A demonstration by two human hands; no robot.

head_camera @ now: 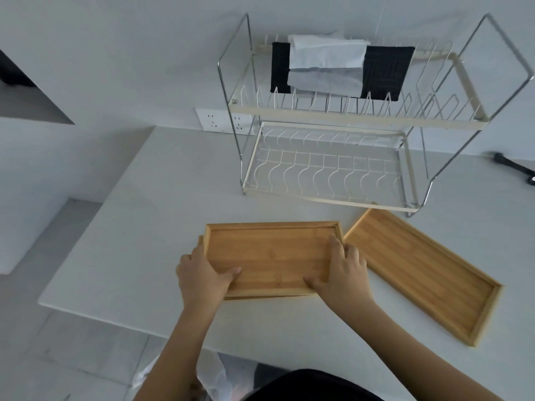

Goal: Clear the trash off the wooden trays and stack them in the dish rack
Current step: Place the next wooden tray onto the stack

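Gripping from the left, the left hand (202, 273) is clamping the short end of the stacked wooden trays (269, 256), thumb lying inside, while the right hand (341, 273) is clamping the opposite end. A lower tray's edge is peeking out leftward, so the top one is likely risking a slide during lifting. Farther right, a lone bare tray (422, 273) is lying flat, the dish rack (327, 169) standing beyond.

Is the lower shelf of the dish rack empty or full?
Empty: the lower shelf shows only bare wire, while both wooden trays remain on the table.
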